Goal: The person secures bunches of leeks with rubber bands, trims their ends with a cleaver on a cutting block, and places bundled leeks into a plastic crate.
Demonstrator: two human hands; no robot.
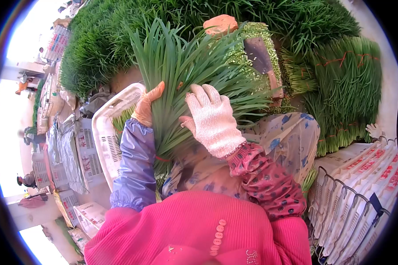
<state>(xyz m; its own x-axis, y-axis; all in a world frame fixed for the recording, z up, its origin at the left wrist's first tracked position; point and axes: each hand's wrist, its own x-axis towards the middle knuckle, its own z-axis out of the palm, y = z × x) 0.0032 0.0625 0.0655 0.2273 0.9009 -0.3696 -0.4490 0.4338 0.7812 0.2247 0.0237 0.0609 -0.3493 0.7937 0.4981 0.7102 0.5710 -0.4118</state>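
Note:
A loose fan of long green garlic chives [170, 75] stands over my lap, with a red tie near its lower end. My left hand [149, 106], in a tan glove, grips the left side of this bunch; the fingers behind the leaves are hidden. My right hand [212, 119], in a white knitted glove, lies against the right side of the leaves with its fingers stretched out. Just left of my left forearm is a white plastic basket [102, 132] with cut chives inside.
A dark flat blade [258, 57] lies among pale trimmings beside an orange brick-like block [220, 24]. Tied chive bundles [349, 84] are stacked at right. Loose chives [101, 44] heap behind. White crates [353, 198] stand at lower right; a spare glove [375, 130] lies above them.

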